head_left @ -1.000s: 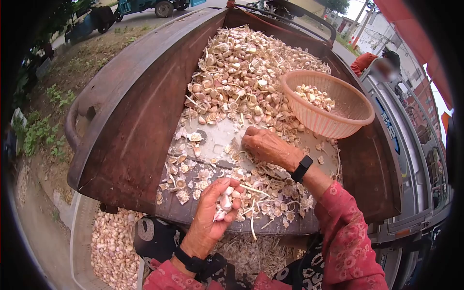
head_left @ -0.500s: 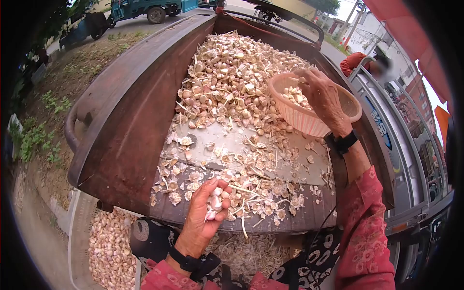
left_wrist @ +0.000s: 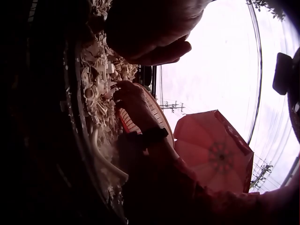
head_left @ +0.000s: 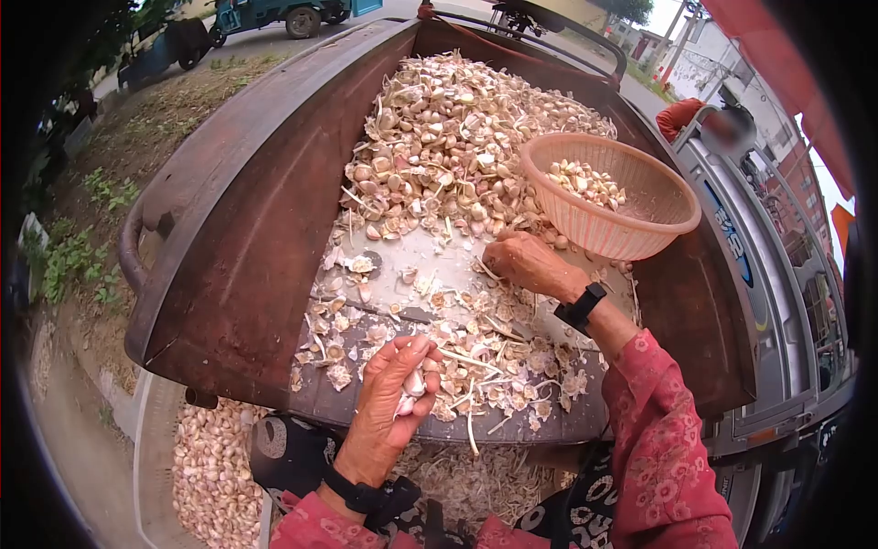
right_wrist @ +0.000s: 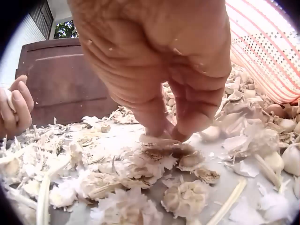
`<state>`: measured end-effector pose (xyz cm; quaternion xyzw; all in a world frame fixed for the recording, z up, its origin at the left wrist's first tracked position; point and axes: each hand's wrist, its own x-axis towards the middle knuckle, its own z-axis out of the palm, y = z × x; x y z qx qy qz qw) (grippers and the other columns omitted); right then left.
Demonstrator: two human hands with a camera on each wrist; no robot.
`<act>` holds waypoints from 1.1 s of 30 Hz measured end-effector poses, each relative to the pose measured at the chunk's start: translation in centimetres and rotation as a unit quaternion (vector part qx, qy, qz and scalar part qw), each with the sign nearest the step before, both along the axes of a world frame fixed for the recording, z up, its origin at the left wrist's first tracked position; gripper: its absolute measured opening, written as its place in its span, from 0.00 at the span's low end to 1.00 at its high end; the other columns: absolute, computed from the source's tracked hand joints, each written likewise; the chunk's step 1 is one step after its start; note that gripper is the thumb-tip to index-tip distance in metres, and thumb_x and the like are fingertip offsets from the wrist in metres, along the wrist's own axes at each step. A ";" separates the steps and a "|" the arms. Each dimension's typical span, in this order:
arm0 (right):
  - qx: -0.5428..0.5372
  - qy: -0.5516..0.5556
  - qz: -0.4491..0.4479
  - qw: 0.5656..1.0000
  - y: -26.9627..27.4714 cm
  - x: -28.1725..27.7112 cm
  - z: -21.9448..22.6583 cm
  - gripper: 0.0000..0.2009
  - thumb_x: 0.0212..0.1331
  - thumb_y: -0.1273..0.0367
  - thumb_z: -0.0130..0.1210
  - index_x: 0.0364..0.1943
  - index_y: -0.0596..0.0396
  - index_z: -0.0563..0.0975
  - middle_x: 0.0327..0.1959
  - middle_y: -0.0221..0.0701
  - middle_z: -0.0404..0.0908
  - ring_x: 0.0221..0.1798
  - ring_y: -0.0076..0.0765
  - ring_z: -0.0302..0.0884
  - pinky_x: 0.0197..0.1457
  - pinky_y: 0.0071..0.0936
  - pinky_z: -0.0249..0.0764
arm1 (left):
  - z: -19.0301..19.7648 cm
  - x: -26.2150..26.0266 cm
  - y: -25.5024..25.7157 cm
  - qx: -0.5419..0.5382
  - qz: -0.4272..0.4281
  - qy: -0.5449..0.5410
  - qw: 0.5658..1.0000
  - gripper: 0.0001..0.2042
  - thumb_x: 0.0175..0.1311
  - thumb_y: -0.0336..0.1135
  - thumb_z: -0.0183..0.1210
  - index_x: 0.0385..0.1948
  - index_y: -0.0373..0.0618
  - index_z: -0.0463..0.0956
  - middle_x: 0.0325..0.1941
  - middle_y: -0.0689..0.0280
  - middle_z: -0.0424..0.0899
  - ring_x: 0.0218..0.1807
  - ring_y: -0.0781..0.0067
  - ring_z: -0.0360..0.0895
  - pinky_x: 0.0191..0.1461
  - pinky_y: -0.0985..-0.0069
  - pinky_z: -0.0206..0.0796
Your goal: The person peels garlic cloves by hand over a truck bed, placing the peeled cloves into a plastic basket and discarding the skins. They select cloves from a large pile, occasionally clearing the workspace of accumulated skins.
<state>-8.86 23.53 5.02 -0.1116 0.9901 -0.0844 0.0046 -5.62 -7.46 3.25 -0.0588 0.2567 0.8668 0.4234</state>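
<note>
The left hand (head_left: 389,403) curls its fingers round several white garlic cloves (head_left: 414,382) near the cart's front edge. Over the metal bed, just below the garlic heap (head_left: 457,137), the right hand (head_left: 540,267) is lowered with its fingertips down. In the right wrist view the thumb and fingers of that hand (right_wrist: 159,70) pinch a flat, pale piece of garlic skin (right_wrist: 164,142) above loose husks (right_wrist: 185,197). A pink plastic basket (head_left: 594,224) with peeled-apart cloves (head_left: 587,185) in it stands beyond the right hand, on the heap's right side.
Rusty cart walls (head_left: 247,247) rise on both sides. Stems and husks (head_left: 512,366) litter the bed's front. Below left is a crate of cloves (head_left: 215,467). A silver vehicle (head_left: 759,265) and a person in orange (head_left: 677,117) are at the right.
The right hand went up to the pink basket and has come back down to the husks on the bed. The left hand stays in place round its cloves, its thumb slightly shifted.
</note>
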 end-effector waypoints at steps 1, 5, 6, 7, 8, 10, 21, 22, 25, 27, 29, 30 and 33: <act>-0.018 -0.003 -0.005 1.000 0.0 0.2 0.2 0.08 0.63 0.70 0.55 0.41 0.59 0.80 0.36 0.36 0.81 0.37 0.39 0.81 0.38 0.32 0.76 | 0.1 0.0 0.1 -0.010 0.004 0.011 1.000 0.07 0.66 0.35 0.62 0.39 0.44 0.76 0.33 0.66 0.81 0.25 0.82 0.78 0.15 0.89 0.61; -0.383 -0.085 -0.154 0.907 -3.9 3.0 2.7 0.13 0.68 0.61 0.56 0.39 0.59 0.81 0.26 0.22 0.78 0.27 0.13 0.74 0.25 0.16 0.69 | 0.2 0.1 0.5 -0.040 0.008 0.044 0.998 0.08 0.67 0.33 0.60 0.42 0.41 0.76 0.34 0.64 0.81 0.24 0.81 0.77 0.14 0.89 0.62; -0.475 -0.107 -0.152 0.860 -5.4 3.9 2.6 0.14 0.69 0.60 0.55 0.40 0.59 0.80 0.24 0.22 0.78 0.26 0.13 0.74 0.25 0.14 0.68 | 0.3 0.0 0.6 -0.043 0.009 0.043 0.998 0.08 0.67 0.33 0.60 0.42 0.41 0.76 0.34 0.64 0.81 0.24 0.81 0.77 0.14 0.89 0.62; -0.508 -0.118 -0.141 0.842 -6.6 4.7 2.7 0.14 0.69 0.60 0.55 0.40 0.59 0.80 0.24 0.22 0.78 0.25 0.13 0.74 0.24 0.13 0.67 | 0.4 0.1 0.8 -0.066 0.010 0.061 0.996 0.11 0.67 0.33 0.61 0.46 0.40 0.76 0.34 0.65 0.81 0.24 0.82 0.77 0.14 0.89 0.62; -0.539 -0.130 -0.130 0.822 -7.9 5.5 2.8 0.14 0.69 0.60 0.55 0.40 0.58 0.80 0.24 0.21 0.78 0.25 0.12 0.73 0.24 0.13 0.67 | 0.5 0.2 0.9 -0.090 0.010 0.077 0.993 0.13 0.66 0.34 0.61 0.49 0.39 0.76 0.34 0.65 0.81 0.24 0.83 0.77 0.14 0.90 0.62; -0.573 -0.127 -0.145 0.796 -10.3 6.6 3.2 0.14 0.67 0.61 0.57 0.36 0.60 0.79 0.24 0.24 0.79 0.22 0.13 0.74 0.20 0.14 0.66 | 0.4 0.6 1.2 -0.103 0.020 0.094 0.990 0.18 0.66 0.34 0.62 0.54 0.37 0.74 0.35 0.66 0.82 0.24 0.85 0.77 0.13 0.90 0.61; -0.370 0.070 -0.167 0.911 -15.1 7.6 1.6 0.16 0.67 0.62 0.56 0.29 0.62 0.77 0.19 0.35 0.80 0.20 0.29 0.78 0.22 0.29 0.71 | -0.4 1.2 1.3 -0.136 0.058 0.139 0.979 0.18 0.62 0.35 0.65 0.51 0.36 0.76 0.30 0.67 0.81 0.22 0.86 0.75 0.14 0.88 0.62; -0.418 0.033 -0.194 0.887 -15.2 7.8 1.8 0.16 0.68 0.61 0.55 0.29 0.61 0.77 0.19 0.33 0.80 0.19 0.26 0.77 0.21 0.26 0.70 | -0.5 1.2 1.3 -0.131 0.058 0.134 0.981 0.18 0.62 0.34 0.65 0.50 0.35 0.76 0.31 0.66 0.82 0.21 0.85 0.75 0.13 0.89 0.63; -0.525 -0.033 -0.222 0.821 -14.9 7.9 1.5 0.17 0.69 0.61 0.53 0.28 0.60 0.78 0.18 0.28 0.78 0.16 0.19 0.73 0.18 0.20 0.66 | -0.7 1.0 1.2 -0.125 0.051 0.138 0.981 0.16 0.62 0.34 0.64 0.49 0.35 0.76 0.31 0.66 0.82 0.21 0.85 0.75 0.13 0.88 0.63; -0.584 -0.062 -0.223 0.778 -14.7 7.9 1.3 0.17 0.70 0.61 0.52 0.28 0.59 0.78 0.18 0.26 0.77 0.15 0.16 0.71 0.17 0.16 0.64 | -0.6 1.0 1.2 -0.131 0.048 0.144 0.980 0.16 0.62 0.34 0.64 0.48 0.35 0.76 0.30 0.66 0.82 0.21 0.85 0.75 0.13 0.88 0.63; -0.628 -0.085 -0.236 0.737 -14.8 7.9 1.2 0.17 0.70 0.61 0.52 0.27 0.58 0.78 0.18 0.24 0.77 0.14 0.14 0.68 0.15 0.14 0.62 | -0.6 0.9 1.1 -0.137 0.045 0.151 0.978 0.16 0.63 0.34 0.64 0.48 0.35 0.76 0.30 0.66 0.82 0.20 0.85 0.75 0.13 0.88 0.63; -0.629 -0.085 -0.236 0.736 -14.8 8.0 1.1 0.17 0.70 0.61 0.52 0.27 0.58 0.78 0.18 0.24 0.77 0.14 0.14 0.68 0.15 0.14 0.62 | -0.6 0.8 1.2 -0.138 0.046 0.158 0.977 0.16 0.63 0.34 0.64 0.48 0.35 0.76 0.29 0.66 0.82 0.20 0.85 0.75 0.13 0.88 0.63; -0.732 -0.126 -0.245 0.623 -14.5 8.0 0.8 0.16 0.70 0.61 0.52 0.28 0.57 0.78 0.18 0.24 0.77 0.14 0.14 0.68 0.14 0.13 0.60 | -0.5 0.8 1.2 -0.137 0.047 0.160 0.976 0.16 0.62 0.35 0.65 0.47 0.35 0.77 0.28 0.66 0.82 0.20 0.85 0.75 0.13 0.88 0.63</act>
